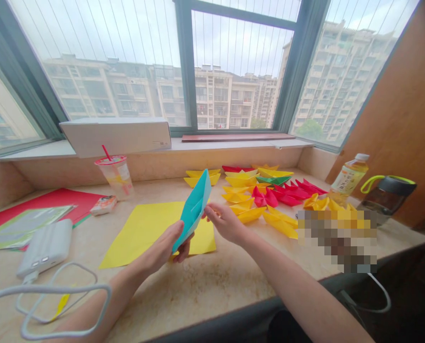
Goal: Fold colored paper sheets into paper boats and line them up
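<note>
A folded teal paper shape stands upright over the counter, above a flat yellow paper sheet. My left hand is closed on its lower end, thumb pressed on the fold. My right hand pinches its right edge near the middle with fingertips together. Behind and to the right lies a pile of folded paper boats in yellow, red and green.
A plastic cup with a red straw stands at the back left, a white box on the sill behind it. Red and green sheets, a white power bank and cable lie left. Two bottles stand right.
</note>
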The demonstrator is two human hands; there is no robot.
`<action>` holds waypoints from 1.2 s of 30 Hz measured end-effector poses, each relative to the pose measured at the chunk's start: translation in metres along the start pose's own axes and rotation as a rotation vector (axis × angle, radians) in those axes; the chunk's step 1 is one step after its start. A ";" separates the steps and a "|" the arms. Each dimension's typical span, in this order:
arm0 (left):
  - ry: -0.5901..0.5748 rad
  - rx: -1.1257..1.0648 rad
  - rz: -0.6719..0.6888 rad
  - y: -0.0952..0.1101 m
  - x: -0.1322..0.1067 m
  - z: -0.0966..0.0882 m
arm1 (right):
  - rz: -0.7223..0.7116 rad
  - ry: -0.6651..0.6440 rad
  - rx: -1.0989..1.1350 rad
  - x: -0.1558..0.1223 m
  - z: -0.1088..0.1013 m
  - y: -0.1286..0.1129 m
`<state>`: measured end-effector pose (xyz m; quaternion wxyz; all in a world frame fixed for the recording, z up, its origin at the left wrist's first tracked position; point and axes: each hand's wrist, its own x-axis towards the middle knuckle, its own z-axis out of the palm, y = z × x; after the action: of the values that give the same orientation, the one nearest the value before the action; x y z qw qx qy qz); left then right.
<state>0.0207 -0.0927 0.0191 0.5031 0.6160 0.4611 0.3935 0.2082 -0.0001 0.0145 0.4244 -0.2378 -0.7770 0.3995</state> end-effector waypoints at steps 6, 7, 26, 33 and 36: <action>0.185 0.104 0.024 0.000 0.009 -0.003 | 0.016 0.132 0.086 0.001 -0.004 0.004; 0.204 0.102 0.017 -0.001 0.010 -0.004 | 0.017 0.144 0.100 0.001 -0.005 0.004; 0.369 0.485 0.087 -0.003 0.007 -0.007 | 0.082 0.124 0.136 -0.004 -0.005 -0.011; 0.541 0.790 0.485 -0.007 0.006 -0.017 | 0.124 0.052 0.179 -0.005 0.001 -0.006; 0.540 0.872 0.537 -0.005 0.004 -0.019 | 0.137 0.050 0.215 -0.005 0.003 -0.002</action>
<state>0.0026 -0.0831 0.0175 -0.0503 0.7394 0.5203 0.4244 0.2083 -0.0061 0.0131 0.4384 -0.2532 -0.7009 0.5026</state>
